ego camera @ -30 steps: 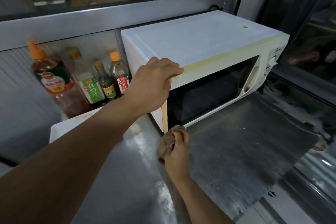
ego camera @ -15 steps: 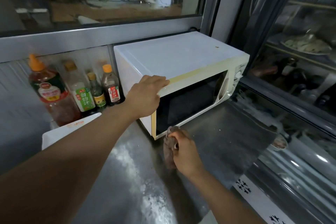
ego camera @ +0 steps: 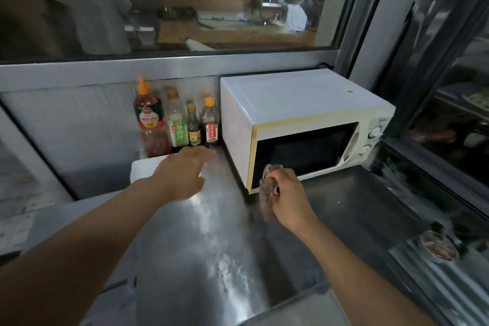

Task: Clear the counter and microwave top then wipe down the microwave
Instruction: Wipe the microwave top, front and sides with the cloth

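Four sauce bottles (ego camera: 177,122) stand at the wall. The left hand (ego camera: 182,174), blurred, reaches over the steel bench (ego camera: 211,246) with straight fingers, holding nothing. The right hand (ego camera: 287,193) grips a cloth (ego camera: 267,196) against the white microwave (ego camera: 304,124) door's lower left corner.

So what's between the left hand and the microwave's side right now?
In the head view, only bare steel counter separates the left hand from the microwave; the sauce bottles stand behind that gap.

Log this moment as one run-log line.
left hand: open, reaching toward bottles | right hand: grips cloth at microwave door's lower left corner | microwave top: bare | phase: wiping
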Motion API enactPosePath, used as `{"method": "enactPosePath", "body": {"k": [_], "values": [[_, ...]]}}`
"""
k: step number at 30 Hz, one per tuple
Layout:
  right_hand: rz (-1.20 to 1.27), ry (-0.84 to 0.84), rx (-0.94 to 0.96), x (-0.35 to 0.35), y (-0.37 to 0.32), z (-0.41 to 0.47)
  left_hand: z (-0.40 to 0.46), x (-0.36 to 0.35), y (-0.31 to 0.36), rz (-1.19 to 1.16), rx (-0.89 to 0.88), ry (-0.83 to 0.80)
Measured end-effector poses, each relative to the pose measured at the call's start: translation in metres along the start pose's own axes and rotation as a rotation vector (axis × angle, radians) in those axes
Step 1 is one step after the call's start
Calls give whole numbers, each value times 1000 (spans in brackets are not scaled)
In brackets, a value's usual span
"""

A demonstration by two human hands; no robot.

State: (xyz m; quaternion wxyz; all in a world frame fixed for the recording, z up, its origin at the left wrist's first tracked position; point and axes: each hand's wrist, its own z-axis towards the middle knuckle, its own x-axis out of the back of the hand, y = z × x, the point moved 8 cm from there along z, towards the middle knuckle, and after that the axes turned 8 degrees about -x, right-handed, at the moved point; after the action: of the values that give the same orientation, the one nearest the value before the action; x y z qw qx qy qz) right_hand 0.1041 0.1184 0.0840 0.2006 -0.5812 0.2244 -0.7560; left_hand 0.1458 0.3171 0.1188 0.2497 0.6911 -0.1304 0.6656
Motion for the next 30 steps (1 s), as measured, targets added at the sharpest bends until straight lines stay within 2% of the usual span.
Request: {"method": "enactPosePath", "body": {"k": [7, 15, 24, 30], "values": [[53, -46, 13, -10, -29, -8, -52, -4, -19, 44, 117, -75], [-34, -51, -16, -37, -55, 4, -56, -9, -65, 63, 75, -71], [-83, 240, -250, -38, -92, 18, -19, 21, -137, 110, -187, -50], [-132, 436, -344, -27, -107, 0, 7, 34, -143, 82, -380, -43]]}}
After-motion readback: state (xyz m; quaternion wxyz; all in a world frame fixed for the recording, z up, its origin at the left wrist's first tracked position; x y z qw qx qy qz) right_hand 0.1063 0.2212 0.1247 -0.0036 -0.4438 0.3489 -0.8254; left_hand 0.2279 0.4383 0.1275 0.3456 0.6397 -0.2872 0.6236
